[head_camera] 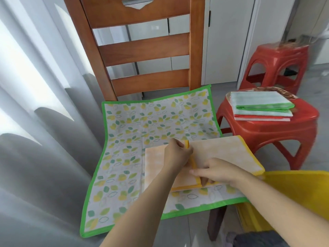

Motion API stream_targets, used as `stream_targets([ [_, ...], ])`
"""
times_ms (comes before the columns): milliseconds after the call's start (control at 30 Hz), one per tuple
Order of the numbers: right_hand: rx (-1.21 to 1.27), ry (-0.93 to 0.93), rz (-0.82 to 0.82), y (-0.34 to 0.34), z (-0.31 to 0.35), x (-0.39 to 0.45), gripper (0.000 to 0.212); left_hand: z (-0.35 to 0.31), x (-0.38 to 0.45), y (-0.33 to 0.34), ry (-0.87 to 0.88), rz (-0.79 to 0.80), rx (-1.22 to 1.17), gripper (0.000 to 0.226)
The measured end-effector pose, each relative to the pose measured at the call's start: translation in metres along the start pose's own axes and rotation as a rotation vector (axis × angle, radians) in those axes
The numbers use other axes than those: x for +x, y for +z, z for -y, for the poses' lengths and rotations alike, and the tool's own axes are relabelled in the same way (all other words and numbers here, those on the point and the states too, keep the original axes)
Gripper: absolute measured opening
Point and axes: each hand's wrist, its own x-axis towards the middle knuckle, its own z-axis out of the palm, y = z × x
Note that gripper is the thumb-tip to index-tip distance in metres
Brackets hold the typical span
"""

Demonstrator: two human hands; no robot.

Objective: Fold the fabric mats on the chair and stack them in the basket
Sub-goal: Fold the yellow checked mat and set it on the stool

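Note:
A green-edged mat with a leaf print (142, 132) lies spread flat over the seat of the wooden chair (142, 49). On its front right part lies an orange mat with a yellow border (222, 152), partly folded. My left hand (176, 154) pinches the yellow border at the far end of the fold. My right hand (217, 172) pinches the same border at the near end. Two folded mats (261, 106), one green-edged over one red-edged, are stacked in a shallow woven basket (286, 94) on the near red stool.
A red plastic stool (267, 132) stands right of the chair, with a second red stool (277, 65) behind it. Grey curtains (35, 122) hang at the left. Yellow fabric (293, 193) covers the lower right. White cabinet doors stand behind.

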Motion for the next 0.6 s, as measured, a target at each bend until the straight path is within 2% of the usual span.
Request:
stream_targets([
  [133, -0.184, -0.014, -0.150, 0.013, -0.007, 0.013, 0.041, 0.004, 0.007, 0.005, 0.005, 0.041, 0.015, 0.027],
  [200, -0.235, -0.024, -0.190, 0.016, -0.006, 0.014, 0.040, 0.011, 0.015, 0.003, 0.134, -0.011, 0.169, 0.017],
  [300, -0.237, -0.065, -0.212, 0.016, -0.006, 0.012, 0.035, 0.027, 0.027, -0.002, 0.299, -0.066, 0.430, 0.024],
  [367, -0.238, -0.088, -0.235, 0.017, -0.007, 0.011, 0.031, 0.036, 0.031, -0.003, 0.351, -0.062, 0.520, 0.027],
  [467, -0.256, -0.106, -0.260, 0.020, -0.009, 0.013, 0.026, 0.044, 0.037, -0.002, 0.394, -0.068, 0.567, 0.028],
  [600, -0.261, -0.108, -0.260, 0.021, -0.009, 0.016, 0.025, 0.039, 0.041, -0.001, 0.362, -0.063, 0.567, 0.026],
])
